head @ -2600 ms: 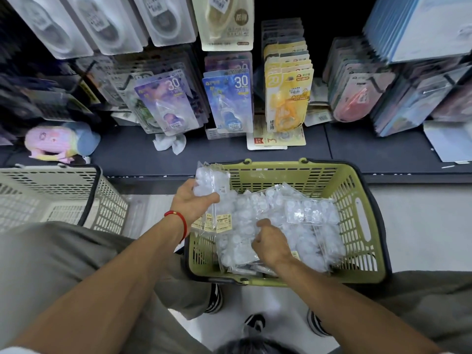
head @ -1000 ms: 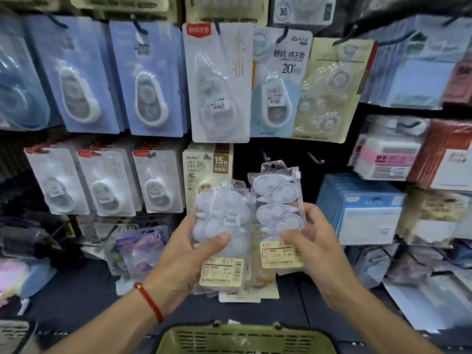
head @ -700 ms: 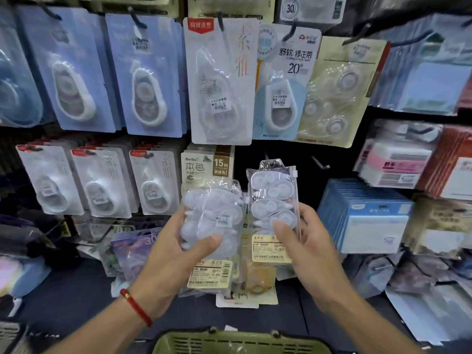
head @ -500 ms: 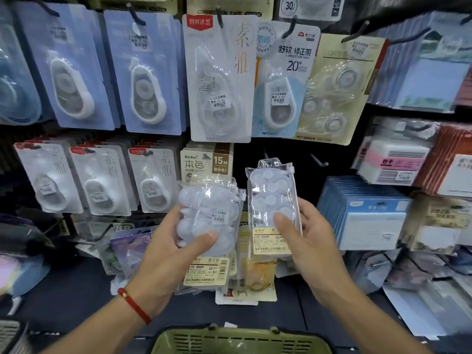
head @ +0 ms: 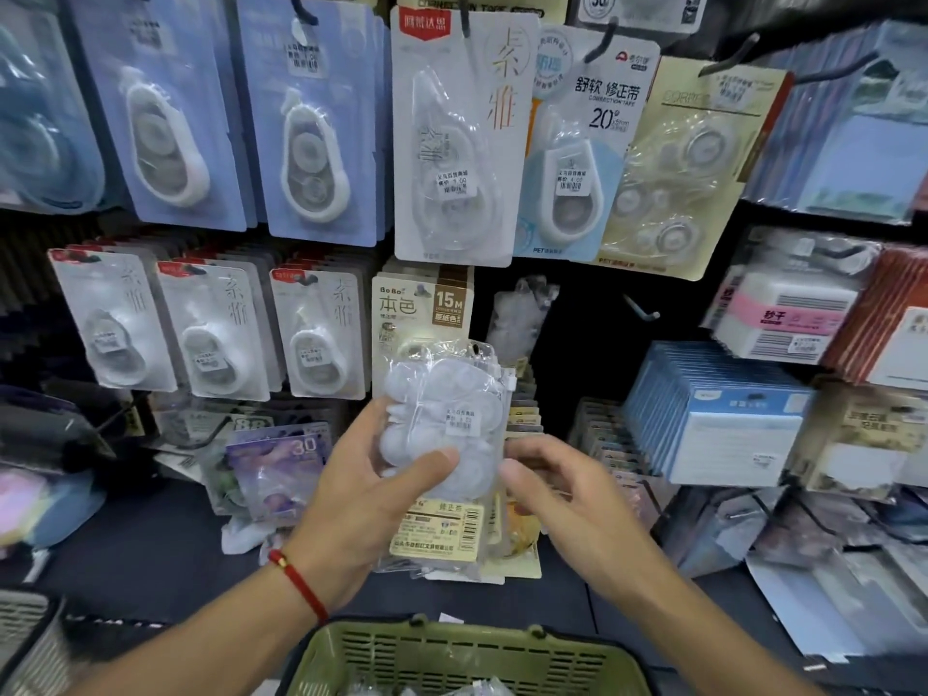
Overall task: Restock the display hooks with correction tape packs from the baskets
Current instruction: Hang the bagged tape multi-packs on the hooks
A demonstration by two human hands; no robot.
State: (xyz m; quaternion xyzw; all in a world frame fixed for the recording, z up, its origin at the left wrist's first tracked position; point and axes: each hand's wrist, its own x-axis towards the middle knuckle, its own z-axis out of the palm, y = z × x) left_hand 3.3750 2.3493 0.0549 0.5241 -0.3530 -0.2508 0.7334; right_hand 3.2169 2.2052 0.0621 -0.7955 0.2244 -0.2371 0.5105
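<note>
left hand (head: 361, 499) is clamping a stack of packs (head: 442, 434), thumb across the front, in front of the hooks; one pack (head: 522, 319) is hanging on a hook behind (blurred). right hand (head: 562, 494) is hovering just beside the stack, fingers loosely curled, gripping nothing. basket (head: 452, 655) is sitting below. the packs are looking light, crinkly and slippery; pinching the top flap near its hole is likely handling best.

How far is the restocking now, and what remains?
One clear pack already hangs on the middle hook. The left hand holds a stack of clear correction tape packs; the right hand is empty beside it. More packs wait in the green plastic basket.
</note>
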